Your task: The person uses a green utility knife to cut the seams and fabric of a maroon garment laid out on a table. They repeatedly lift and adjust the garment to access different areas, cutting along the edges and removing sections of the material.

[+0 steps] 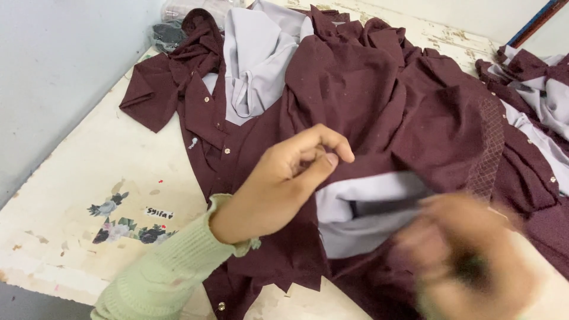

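- Right hand (474,266), nearest the lens, was blurred over the garment's near edge; grip can't be told, something dark showed by it.
- Left hand (284,178), in a pale green sleeve (160,272), pinched a fold of the maroon garment (367,89) btwn thumb & fingers, prob. to lift it off the grey lining (367,207).
- Garment lay spread across the tabletop (77,178) centre, reaching its far edge.
- More maroon-grey pieces (533,89) sat at the far right corner.
- Flower stickers (118,222) lay by the near left edge.

Worn cream table (77,195) with peeling paint beside pale grey wall (53,71)
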